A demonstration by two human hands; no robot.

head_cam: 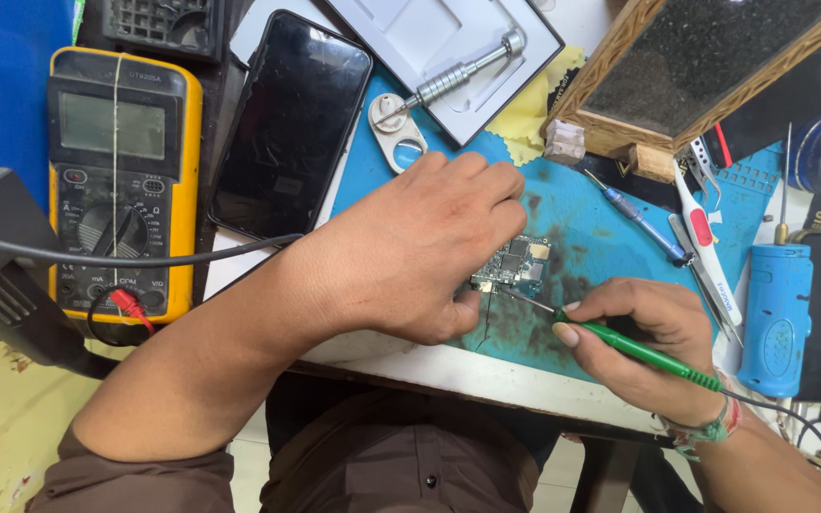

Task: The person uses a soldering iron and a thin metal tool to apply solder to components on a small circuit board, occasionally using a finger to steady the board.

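1. Blue mat (610, 228) near the tabletop's front edge carries a small circuit board (517, 263).
2. My left hand (429, 247) pinches the board's edge.
3. My right hand (648, 332) grips a green probe (648, 353); steady tip contact matters.

The left hand (429, 252) hides part of the circuit board (517, 263) — its components too small to tell.

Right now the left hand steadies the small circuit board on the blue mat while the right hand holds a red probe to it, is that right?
Not quite: the probe in the right hand is green, as the head view shows. The left hand does steady the small circuit board on the blue mat.
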